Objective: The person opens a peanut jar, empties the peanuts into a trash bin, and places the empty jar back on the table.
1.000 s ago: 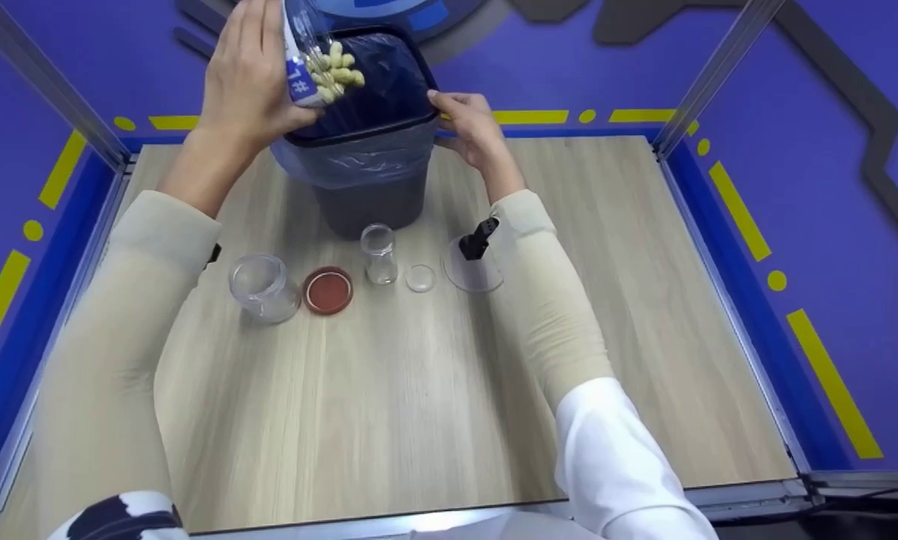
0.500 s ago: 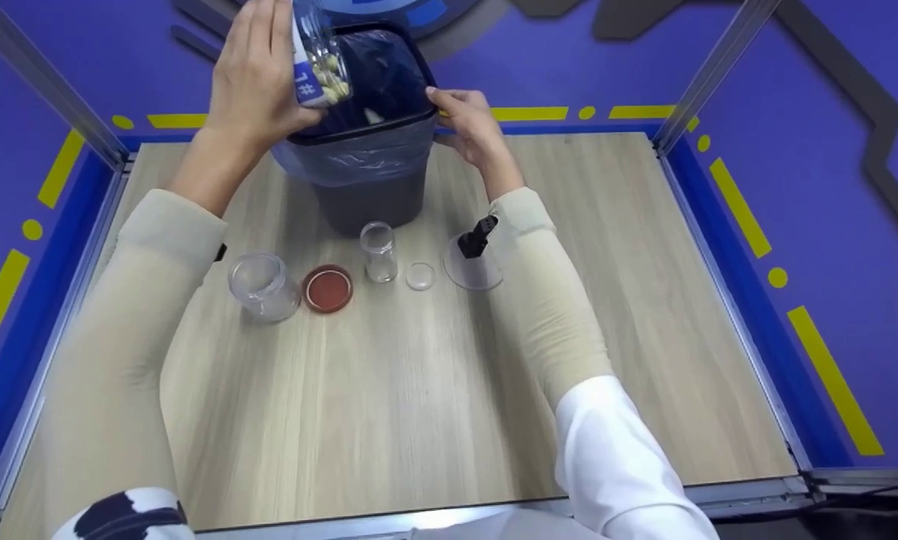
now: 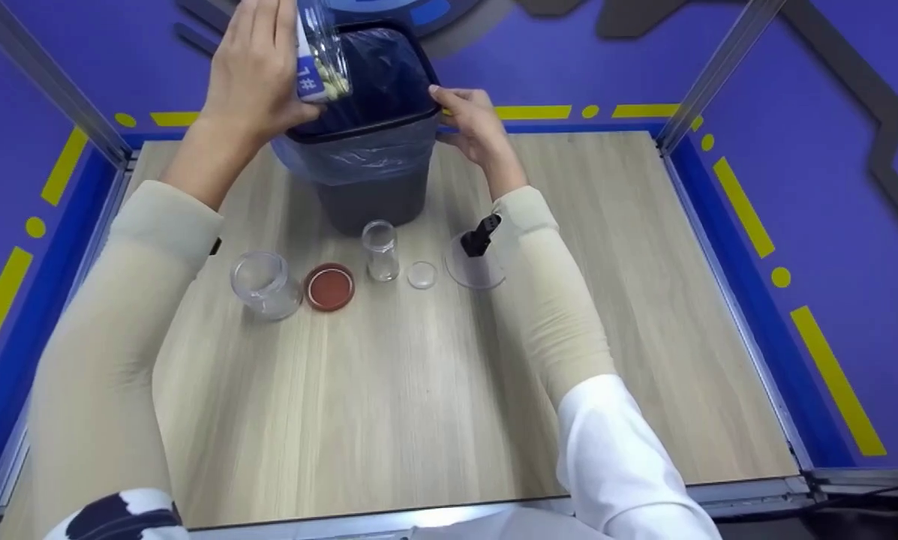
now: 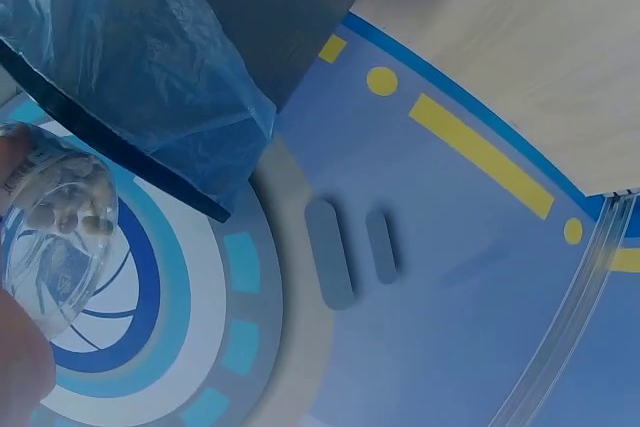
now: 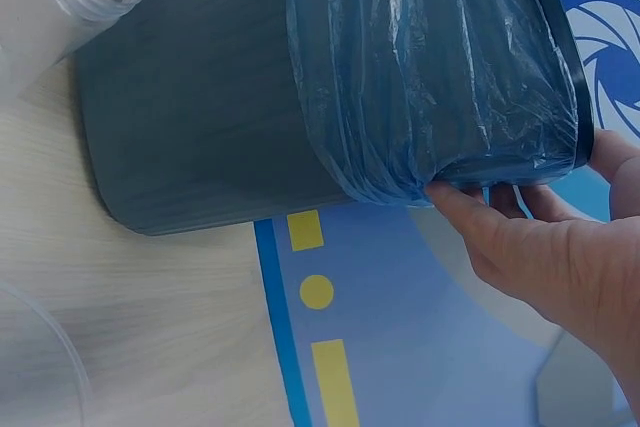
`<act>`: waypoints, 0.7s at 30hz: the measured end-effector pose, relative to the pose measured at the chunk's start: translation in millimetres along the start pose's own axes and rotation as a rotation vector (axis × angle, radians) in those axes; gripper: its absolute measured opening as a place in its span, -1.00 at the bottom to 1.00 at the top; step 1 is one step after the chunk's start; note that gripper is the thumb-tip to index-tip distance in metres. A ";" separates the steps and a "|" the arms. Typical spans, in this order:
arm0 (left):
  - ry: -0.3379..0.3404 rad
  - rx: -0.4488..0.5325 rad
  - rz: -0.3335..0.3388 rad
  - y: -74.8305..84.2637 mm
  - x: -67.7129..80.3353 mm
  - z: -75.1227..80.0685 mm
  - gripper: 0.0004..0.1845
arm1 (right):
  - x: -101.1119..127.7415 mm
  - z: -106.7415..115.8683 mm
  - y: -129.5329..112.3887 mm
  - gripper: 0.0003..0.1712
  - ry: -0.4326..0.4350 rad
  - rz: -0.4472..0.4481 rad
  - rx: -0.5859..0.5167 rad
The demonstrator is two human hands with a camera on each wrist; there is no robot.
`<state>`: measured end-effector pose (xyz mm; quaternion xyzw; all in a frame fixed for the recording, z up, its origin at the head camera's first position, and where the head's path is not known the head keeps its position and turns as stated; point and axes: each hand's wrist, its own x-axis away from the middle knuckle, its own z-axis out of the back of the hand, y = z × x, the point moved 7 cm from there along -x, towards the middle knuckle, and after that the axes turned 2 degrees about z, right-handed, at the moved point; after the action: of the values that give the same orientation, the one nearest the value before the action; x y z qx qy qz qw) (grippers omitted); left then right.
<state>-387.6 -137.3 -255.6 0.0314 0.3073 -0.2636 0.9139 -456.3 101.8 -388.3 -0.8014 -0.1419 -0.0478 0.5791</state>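
Note:
My left hand (image 3: 250, 75) grips a clear jar (image 3: 327, 49) with a blue-and-white label, tilted over the mouth of a dark trash bin (image 3: 373, 199). A few pale peanuts (image 3: 334, 81) lie inside the jar near its lower end; the left wrist view also shows the jar (image 4: 50, 267) with nuts in it. On the bin's right side, my right hand (image 3: 473, 127) holds the rim, thumb on the edge and fingers along the outer wall. A translucent blue bag (image 5: 430, 67) lines the bin and folds over its rim. The bin's bottom inside is hidden.
In front of the bin stand a wide clear jar (image 3: 266, 289) and a narrow clear jar (image 3: 381, 255). A red lid (image 3: 329, 287), a small clear lid (image 3: 421, 274) and a larger clear disc (image 3: 471, 274) lie beside them. Blue panels enclose the table.
Peanuts have dropped from the tilted jar into the bin, and fewer show in the jar now. My right hand stays on the rim.

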 end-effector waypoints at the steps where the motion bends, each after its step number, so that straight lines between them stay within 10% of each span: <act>1: 0.019 0.006 -0.001 -0.6 -0.7 1.4 0.20 | -0.4 0.0 0.0 -0.57 0.002 0.003 0.000; 21: 0.033 -0.018 -0.029 -3.8 8.0 -5.3 0.23 | -3.1 -2.2 7.7 -0.50 0.014 -0.022 0.012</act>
<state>-387.0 -143.0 -264.1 0.0231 0.3250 -0.2736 0.9050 -456.9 97.0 -395.4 -0.7959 -0.1470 -0.0591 0.5843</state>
